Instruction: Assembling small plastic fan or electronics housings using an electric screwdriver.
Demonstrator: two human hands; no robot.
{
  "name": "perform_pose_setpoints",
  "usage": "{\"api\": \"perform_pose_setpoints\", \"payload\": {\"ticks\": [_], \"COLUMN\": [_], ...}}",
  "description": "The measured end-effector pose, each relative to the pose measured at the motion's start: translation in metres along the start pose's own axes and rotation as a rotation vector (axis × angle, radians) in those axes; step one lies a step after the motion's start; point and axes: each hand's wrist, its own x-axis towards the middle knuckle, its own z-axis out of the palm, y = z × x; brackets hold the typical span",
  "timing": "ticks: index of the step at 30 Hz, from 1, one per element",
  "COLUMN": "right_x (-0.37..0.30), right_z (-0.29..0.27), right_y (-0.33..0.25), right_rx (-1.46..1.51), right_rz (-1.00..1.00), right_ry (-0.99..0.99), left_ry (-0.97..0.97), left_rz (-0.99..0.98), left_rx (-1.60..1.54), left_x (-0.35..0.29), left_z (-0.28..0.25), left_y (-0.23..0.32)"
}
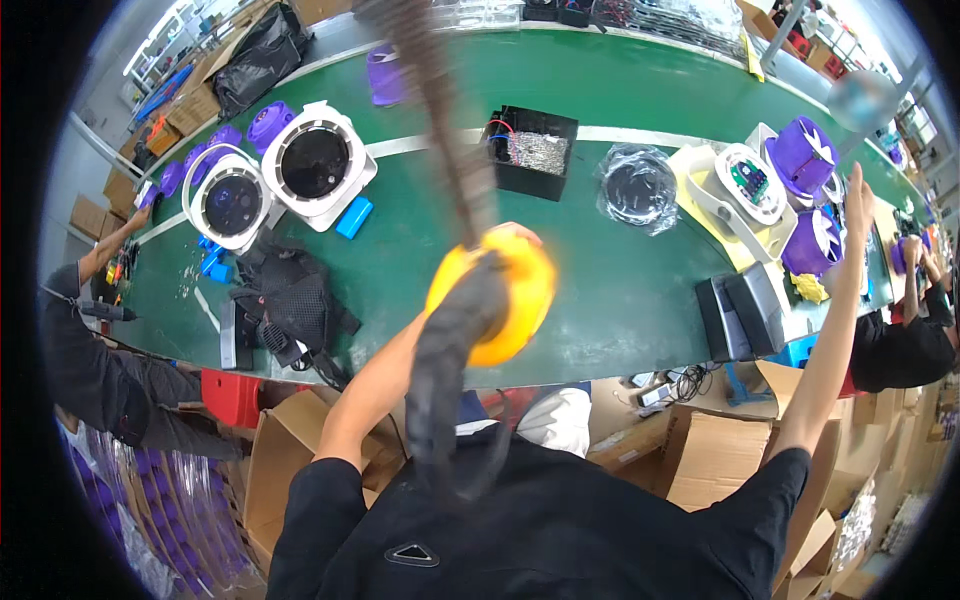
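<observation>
The hands were apart, the right hand [858, 205] straight-fingered near the purple housing [800, 168] on the tabletop's [620, 290] crowded right, where a careful reach seemed wise, while the yellow thing [530, 305] hid whether the left hand [527, 235] gripped anything.

Yellow tool [537, 295] in front of me, roundish, motion-blurred, exact type unclear, raised over the bench [625, 290]; its dark curved part [450, 350] slants down toward me. Off to my right, two purple tubs [798, 160], white fins inside, tilted on their sides, one nearer me, beside white housings [728, 205].
</observation>
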Motion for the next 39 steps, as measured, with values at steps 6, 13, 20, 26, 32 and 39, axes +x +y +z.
{"api": "perform_pose_setpoints", "payload": {"ticks": [6, 13, 20, 26, 32, 39], "right_x": [-0.241, -0.494, -0.641, -0.64, -0.695, -0.785], "right_z": [-0.164, -0.225, -0.157, -0.173, -0.25, -0.318], "right_y": [-0.1, 0.115, 0.24, 0.28, 0.327, 0.34], "right_rx": [-0.005, 0.02, 0.397, -0.603, -0.732, -0.417], "right_rz": [-0.193, 0.64, 0.742, 0.857, 1.177, 1.3], "right_ry": [0.132, 0.139, -1.066, -0.637, -0.449, -0.727], "left_ry": [-0.038, -0.101, -0.025, -0.061, -0.016, 0.048], "left_rz": [0.174, 0.17, 0.171, 0.201, 0.241, 0.227], "left_rx": [0.549, 0.503, 0.688, 0.721, 0.852, 0.859], "left_x": [0.03, 0.064, 0.057, 0.074, 0.074, 0.065], "left_z": [-0.017, -0.076, -0.103, -0.118, -0.142, -0.131], "left_y": [-0.006, -0.022, -0.006, -0.011, 0.013, 0.005]}}
